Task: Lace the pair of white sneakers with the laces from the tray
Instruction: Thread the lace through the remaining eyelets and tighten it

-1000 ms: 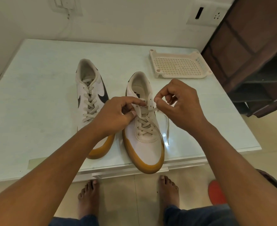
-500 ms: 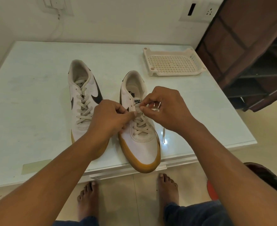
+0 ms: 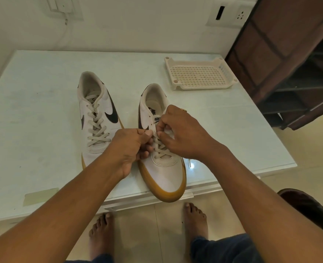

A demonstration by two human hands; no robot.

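Fingers (image 3: 148, 133) of the left hand (image 3: 130, 149) are curled tight, thumb pressed against forefinger, pinching a beige lace (image 3: 161, 151) at the centre of the frame. The right hand (image 3: 185, 135) sits just beside it, nearly touching. Its fingertips (image 3: 163, 128) are bent together and pinch the same lace a little higher up.

Both hands work over the nearer sneaker (image 3: 166, 177), white with a tan gum sole, which lies just right of centre with its toe pointing toward the viewer and poking past the near edge of the table (image 3: 33, 111). The lace crisscrosses its lower eyelets, while two upper eyelets on its left side show as bare holes.

The second sneaker (image 3: 107, 103), with a black swoosh, lies left of centre, close beside the first, with its lacing running up the tongue.

A cream perforated plastic tray (image 3: 200, 88) sits in the upper right, well apart from the shoes.

A strip of tape (image 3: 41, 195) is stuck at the lower left of the pale tabletop. Two bare feet (image 3: 100, 230) stand on the floor at the bottom, and dark wooden furniture (image 3: 290, 54) fills the right edge.
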